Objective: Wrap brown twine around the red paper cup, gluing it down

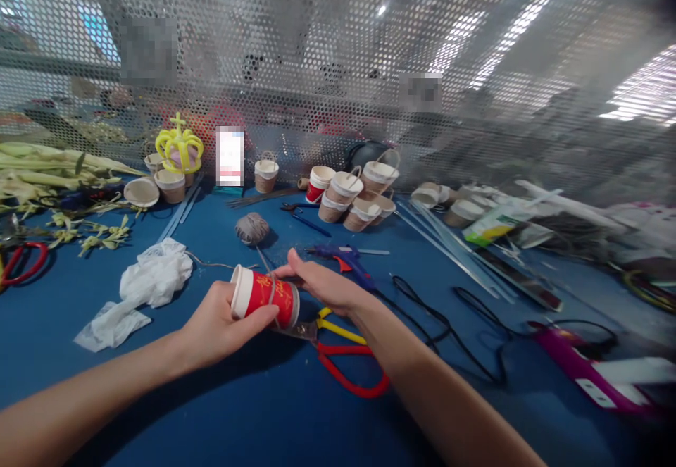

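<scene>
My left hand (224,322) is wrapped round a red paper cup (258,294) with gold lettering, which lies tilted on its side with its white rim to the left. A strand of grey twine crosses the cup's middle, under my left thumb, and runs up to a twine ball (252,229) behind it. My right hand (322,280) is at the cup's far side, thumb raised and apart from the fingers; its fingertips are near the twine and partly hidden. Scissors (351,368) with red and yellow handles lie just beneath the cup and right forearm.
A blue glue gun (351,263) with a black cord lies right of centre. Twine-wrapped cups (346,185) stand at the back, near pliers (309,220) and a phone (230,157). Crumpled white cloth (155,273) lies left. A purple power strip (591,368) is at right.
</scene>
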A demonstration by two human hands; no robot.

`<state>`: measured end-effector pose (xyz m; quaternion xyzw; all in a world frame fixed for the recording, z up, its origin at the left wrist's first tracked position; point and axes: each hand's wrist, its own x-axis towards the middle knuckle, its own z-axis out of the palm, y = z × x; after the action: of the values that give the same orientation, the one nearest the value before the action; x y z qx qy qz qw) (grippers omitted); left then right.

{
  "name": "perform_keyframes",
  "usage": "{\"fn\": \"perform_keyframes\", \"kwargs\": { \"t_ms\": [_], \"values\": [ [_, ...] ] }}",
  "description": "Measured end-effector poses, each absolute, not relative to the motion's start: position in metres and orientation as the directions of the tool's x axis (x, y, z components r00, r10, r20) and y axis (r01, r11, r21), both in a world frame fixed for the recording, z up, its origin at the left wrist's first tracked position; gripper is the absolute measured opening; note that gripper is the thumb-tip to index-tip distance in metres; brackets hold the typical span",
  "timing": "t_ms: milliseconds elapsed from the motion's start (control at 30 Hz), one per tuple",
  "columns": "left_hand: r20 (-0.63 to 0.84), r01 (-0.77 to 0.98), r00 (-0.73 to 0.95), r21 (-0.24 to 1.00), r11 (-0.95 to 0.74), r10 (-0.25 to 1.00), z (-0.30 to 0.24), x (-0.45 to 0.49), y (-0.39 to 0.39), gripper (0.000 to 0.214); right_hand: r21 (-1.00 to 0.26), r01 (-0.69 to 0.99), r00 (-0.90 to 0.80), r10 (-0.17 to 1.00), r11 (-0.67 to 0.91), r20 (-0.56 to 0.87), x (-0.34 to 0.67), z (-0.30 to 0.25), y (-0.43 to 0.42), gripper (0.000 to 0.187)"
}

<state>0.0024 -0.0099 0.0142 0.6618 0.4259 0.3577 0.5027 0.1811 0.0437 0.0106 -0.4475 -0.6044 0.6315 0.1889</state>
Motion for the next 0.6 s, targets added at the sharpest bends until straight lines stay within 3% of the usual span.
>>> {"fn": "perform_keyframes", "kwargs": {
  "t_ms": [133, 267, 400, 600],
  "values": [
    [-0.016, 0.213, 0.413, 0.974, -0.079, 0.911, 0.015, 0.004, -0.01, 0.024, -0.929, 0.013, -0.702, 0.658, -0.369, -0.272, 0.166, 0.017, 0.045, 0.043],
    [-0.106, 0.132, 0.36, 0.989, 0.062, 0.927, 0.017, 0.001, -0.005, 0.023, -0.946, -0.143, -0.604, 0.783, -0.291, -0.15, 0.164, 0.027, 0.04, 0.014],
    [-0.238, -0.055, 0.348, 0.96, 0.273, 0.907, 0.019, -0.003, 0.004, 0.018, -0.965, -0.172, -0.462, 0.881, -0.199, -0.1, 0.169, 0.033, 0.04, 0.008],
    [-0.374, -0.231, 0.38, 0.847, 0.479, 0.846, 0.024, -0.008, 0.01, 0.015, -0.985, -0.146, -0.393, 0.919, -0.091, -0.027, 0.176, 0.041, 0.038, 0.006]
  ]
}}
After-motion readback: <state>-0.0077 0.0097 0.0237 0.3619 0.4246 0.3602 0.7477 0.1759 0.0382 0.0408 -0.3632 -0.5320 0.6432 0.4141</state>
